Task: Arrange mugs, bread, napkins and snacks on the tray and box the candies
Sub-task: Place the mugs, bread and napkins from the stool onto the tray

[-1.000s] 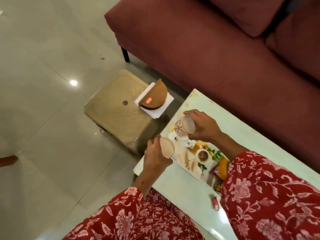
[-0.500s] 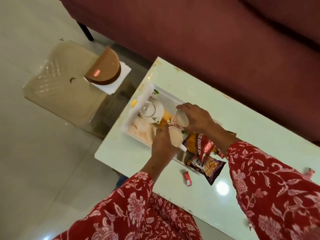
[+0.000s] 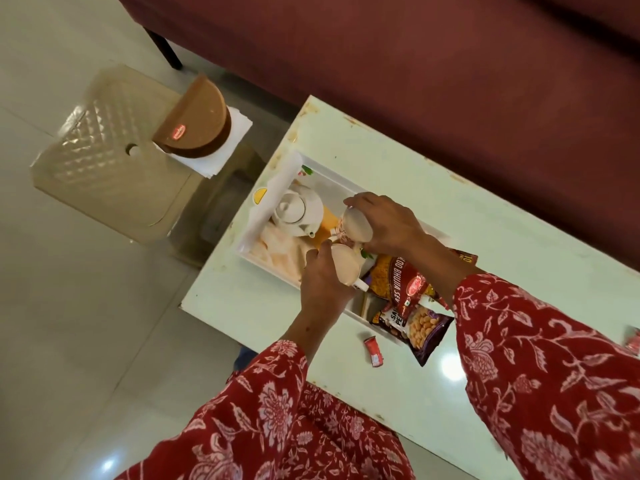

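Since half a second back my view has swung a little, so the stool sits higher at the left, and both my hands have stayed low over the tray with a mug each. Nearest me, a red candy (image 3: 373, 351) lies on the pale surface (image 3: 519, 258), long axis running toward me and away, just beside a purple peanut bag (image 3: 420, 327) whose lower corner hangs over the tray's near rim. My left hand (image 3: 320, 282) has its fingers wrapped round a mug (image 3: 346, 270) that is tipped on its side, its flat pale end turned up to me and its handle poking out to the right, low over the tray (image 3: 270, 263). Just past it my right hand (image 3: 386, 223) grips the second mug (image 3: 353, 228) from above, fingers closed on it; this one also lies tilted, its patterned wall facing left and its long axis running roughly left to right. The two mugs are near or touching; I cannot tell which. Under my right wrist a red snack bag (image 3: 403, 282) lies lengthwise in the tray. Farther left in the tray stands a white teapot (image 3: 296, 211), spout toward me. Beyond, on the stool (image 3: 100, 157), a brown half-round box (image 3: 195, 124) rests on white napkins (image 3: 221, 150).
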A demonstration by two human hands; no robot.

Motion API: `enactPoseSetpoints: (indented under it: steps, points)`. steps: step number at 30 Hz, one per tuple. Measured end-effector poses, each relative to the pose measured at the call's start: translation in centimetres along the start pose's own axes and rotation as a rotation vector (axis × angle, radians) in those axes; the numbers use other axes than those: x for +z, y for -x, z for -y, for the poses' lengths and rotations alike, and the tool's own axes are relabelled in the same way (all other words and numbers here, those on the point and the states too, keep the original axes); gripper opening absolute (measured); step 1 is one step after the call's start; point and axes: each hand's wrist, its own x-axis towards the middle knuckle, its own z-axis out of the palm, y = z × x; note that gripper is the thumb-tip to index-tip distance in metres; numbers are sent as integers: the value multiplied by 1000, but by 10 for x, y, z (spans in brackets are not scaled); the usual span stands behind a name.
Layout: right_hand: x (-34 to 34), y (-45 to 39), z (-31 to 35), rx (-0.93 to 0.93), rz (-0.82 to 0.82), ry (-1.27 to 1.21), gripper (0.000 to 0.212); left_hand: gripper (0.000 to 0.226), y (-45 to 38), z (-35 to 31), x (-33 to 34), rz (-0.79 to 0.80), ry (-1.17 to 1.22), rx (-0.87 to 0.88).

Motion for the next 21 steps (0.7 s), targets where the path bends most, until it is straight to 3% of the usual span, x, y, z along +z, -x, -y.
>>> enactPoseSetpoints:
  steps: [5,12,15,21]
  points:
    - [2,0,1,3,11,24,92,89,-1,3,1,-6,5,11]
    - [-6,8,13,84,91,44,109,115,4,4,-21,92,-34,17]
    - [-18,11,27,133,86,91,104,105,2,9,-50,73,-56,18]
    - [-48,-1,79,192,34,46,80,62,-20,19,-132,-58,-87,1]
